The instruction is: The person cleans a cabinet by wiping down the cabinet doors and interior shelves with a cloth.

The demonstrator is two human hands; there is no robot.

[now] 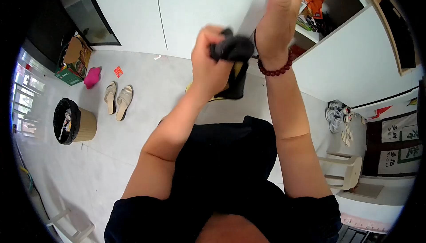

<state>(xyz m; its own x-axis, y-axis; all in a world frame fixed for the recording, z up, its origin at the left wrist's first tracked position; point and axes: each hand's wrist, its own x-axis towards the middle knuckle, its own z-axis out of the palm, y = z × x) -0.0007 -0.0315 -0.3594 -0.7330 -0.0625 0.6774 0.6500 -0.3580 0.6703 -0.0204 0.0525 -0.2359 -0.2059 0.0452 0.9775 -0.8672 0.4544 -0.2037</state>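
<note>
The left hand has its grip clamped on a black thing, too blurred to identify, above the floor. The right hand is near an open cabinet, its grip unclear.

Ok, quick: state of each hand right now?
Left hand: closed around a black item, too blurred to identify.
Right hand: cut off by the frame; can't tell if open or holding anything.

Black object, dark-red bracelet, black shirt, tan bin — black liner, white cabinet
</note>
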